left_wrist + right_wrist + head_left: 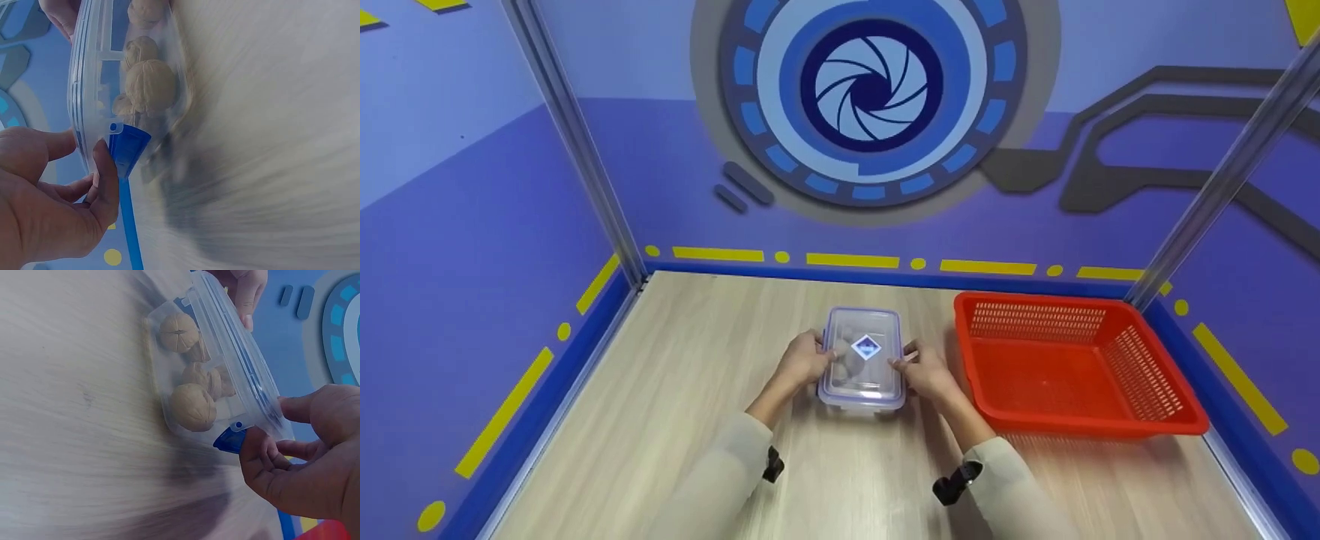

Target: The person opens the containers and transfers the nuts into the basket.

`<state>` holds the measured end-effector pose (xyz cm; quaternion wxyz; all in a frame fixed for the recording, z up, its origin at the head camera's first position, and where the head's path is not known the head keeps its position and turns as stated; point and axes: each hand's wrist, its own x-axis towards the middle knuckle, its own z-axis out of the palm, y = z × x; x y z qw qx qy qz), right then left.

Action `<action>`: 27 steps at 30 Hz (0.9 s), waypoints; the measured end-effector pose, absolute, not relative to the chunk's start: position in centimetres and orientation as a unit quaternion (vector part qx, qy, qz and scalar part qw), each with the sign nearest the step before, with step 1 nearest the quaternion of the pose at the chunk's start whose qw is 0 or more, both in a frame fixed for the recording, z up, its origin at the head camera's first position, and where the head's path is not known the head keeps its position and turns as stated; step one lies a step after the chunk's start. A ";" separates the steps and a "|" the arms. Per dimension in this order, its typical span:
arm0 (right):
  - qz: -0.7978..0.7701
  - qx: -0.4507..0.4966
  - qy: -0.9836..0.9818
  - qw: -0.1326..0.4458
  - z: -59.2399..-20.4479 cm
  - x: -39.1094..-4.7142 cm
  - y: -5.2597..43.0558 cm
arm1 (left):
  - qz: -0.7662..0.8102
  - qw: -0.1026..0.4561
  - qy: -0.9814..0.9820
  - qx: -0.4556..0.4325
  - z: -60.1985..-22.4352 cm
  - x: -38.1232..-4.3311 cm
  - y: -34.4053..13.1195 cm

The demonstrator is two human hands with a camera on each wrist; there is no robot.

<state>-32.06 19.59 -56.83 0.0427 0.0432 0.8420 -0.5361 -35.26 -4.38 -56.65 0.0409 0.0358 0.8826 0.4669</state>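
Note:
A clear plastic food container (877,379) with a lidded top and a diamond-shaped label sits between both hands on the table. Several walnuts (192,406) show through its walls. My left hand (805,358) grips the lid's left edge, thumb on top and fingers beneath the rim. At the right edge, my right hand (926,371) pinches the lid the same way. In the left wrist view a blue latch (128,147) hangs angled outward beside the left fingers. Another blue latch (230,440) sticks out by the right fingertips in the right wrist view.
A red plastic basket (1042,420) with slotted walls stands to the right of the container. The wood-grain table (690,360) is bounded by printed blue panels (607,165) and metal posts (577,142) at the back corners.

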 end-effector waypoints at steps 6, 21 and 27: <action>-0.524 0.067 0.849 0.024 -56.6 -31.9 20.3 | 0.440 0.021 0.896 0.045 -56.6 -35.1 -3.6; -0.527 0.038 0.848 0.039 -55.5 -31.4 19.4 | 0.409 -0.027 0.912 0.005 -56.6 -34.5 -3.9; -0.497 0.035 0.867 0.013 -55.2 -30.8 19.0 | 0.396 -0.056 0.917 0.014 -55.2 -34.0 -3.7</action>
